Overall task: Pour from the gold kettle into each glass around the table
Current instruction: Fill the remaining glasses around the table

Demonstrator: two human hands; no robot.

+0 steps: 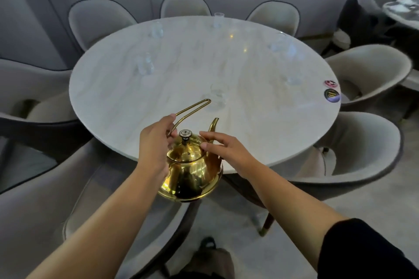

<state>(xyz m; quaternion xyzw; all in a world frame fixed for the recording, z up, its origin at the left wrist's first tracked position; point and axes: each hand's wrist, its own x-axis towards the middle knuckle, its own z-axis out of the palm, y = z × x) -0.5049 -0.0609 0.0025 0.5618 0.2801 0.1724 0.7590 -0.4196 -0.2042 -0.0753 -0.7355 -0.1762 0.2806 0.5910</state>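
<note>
You hold the kettle (pixel 190 172) upright at the near edge of the table (pixel 249 120), apparently lifted clear, with the spout (pixel 214 123) toward the nearest glass (pixel 218 95). Your left hand (pixel 156 142) curls round the handle (pixel 192 106) at its base. Your right hand (pixel 222 149) lays straight fingers on the kettle's top and grips nothing. Pouring looks not yet begun. The next move, I judge, is to bring the spout over that glass and tilt slowly. The other glasses (pixel 145 64) are too blurred to tell whether they are full.
</note>
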